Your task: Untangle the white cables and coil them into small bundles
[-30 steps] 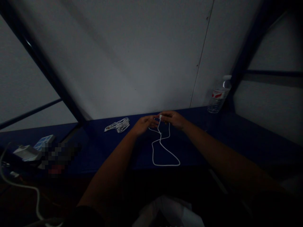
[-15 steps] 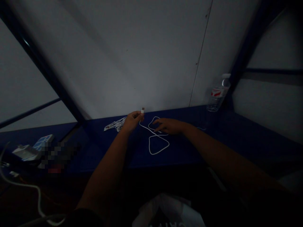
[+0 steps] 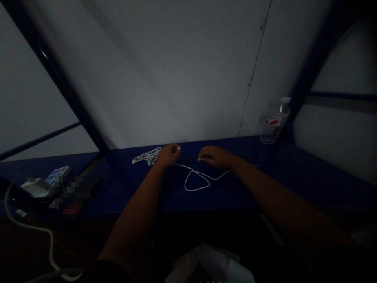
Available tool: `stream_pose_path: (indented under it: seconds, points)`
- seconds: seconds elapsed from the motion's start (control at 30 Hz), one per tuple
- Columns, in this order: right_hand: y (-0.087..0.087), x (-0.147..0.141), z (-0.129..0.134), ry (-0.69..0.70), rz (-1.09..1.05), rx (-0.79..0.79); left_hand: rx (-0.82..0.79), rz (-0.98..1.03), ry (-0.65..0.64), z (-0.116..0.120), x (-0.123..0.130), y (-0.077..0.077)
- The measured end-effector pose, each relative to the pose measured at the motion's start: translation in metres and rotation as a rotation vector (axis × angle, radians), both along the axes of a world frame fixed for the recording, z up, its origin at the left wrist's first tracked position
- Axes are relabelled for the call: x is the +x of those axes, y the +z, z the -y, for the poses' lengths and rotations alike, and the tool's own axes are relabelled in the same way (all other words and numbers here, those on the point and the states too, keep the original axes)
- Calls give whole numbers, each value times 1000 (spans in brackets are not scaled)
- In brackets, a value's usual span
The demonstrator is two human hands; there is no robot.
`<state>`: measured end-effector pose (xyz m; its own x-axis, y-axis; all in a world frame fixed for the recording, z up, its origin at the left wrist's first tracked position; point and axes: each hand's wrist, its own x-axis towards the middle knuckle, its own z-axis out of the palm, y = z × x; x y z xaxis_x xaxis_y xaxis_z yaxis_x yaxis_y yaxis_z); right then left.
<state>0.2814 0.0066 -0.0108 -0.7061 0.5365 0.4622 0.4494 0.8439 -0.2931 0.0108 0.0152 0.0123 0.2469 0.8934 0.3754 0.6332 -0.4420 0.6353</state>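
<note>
A white cable (image 3: pixel 196 190) lies in a loose loop on the blue surface (image 3: pixel 176 200) between and in front of my hands. My left hand (image 3: pixel 168 155) is closed on the cable's white plug, which pokes out at the fingertips. My right hand (image 3: pixel 216 156) pinches the small white other end of the cable, its tip showing below the fingers. Part of the cable runs under my right wrist and comes out to its right. Just left of my left hand rests a bundle of white cables (image 3: pixel 147 155), partly hidden by that hand.
A clear plastic bottle (image 3: pixel 273 124) with a red and white label stands at the back right. At the left are a blue and white box (image 3: pixel 59 175), a white object (image 3: pixel 35 185) and a thick white cord (image 3: pixel 51 243). Blue frame bars rise on both sides.
My left hand has turned, so its plug shows less. My right hand has closed on the cable's end, and the cable stretches farther right beneath my wrist. The view has shifted slightly.
</note>
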Motion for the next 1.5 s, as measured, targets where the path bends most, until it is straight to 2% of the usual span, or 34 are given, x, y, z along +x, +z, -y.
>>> stream_pose_path:
  seconds: [0.1, 0.17, 0.27, 0.43, 0.6, 0.77, 0.97, 1.13, 1.2, 1.27, 1.4, 1.5]
  points:
    - [1, 9, -6, -212, -296, -23, -113, 383, -57, -7, -2, 0]
    - [-1, 15, -12, -350, -531, -42, -136, 558, -69, -10, -4, 1]
    - [-5, 22, -22, -436, -768, -127, -174, 602, -90, -11, -4, 0]
    - [-8, 20, -29, -525, -945, -340, -280, 626, -90, -7, 0, -2]
    - [-4, 3, -20, -519, -1013, -382, -306, 650, -71, -1, 6, 0]
    - [-3, -25, -3, -512, -947, -329, -332, 645, -102, 2, 27, -10]
    - [-3, -44, 11, -545, -836, -190, -163, 443, -12, 10, 45, -16]
    - [-2, -44, 15, -567, -821, -118, -94, 416, -4, 15, 45, -13]
    - [0, -43, 16, -556, -844, -137, -112, 486, -24, 17, 47, -11]
    - [3, -43, 18, -470, -877, -209, -162, 623, -90, 19, 49, -8]
    - [8, -42, 21, -172, -925, -426, -343, 876, -364, 24, 50, -2]
    - [6, -40, 19, -40, -945, -602, -447, 925, -513, 26, 48, -2]
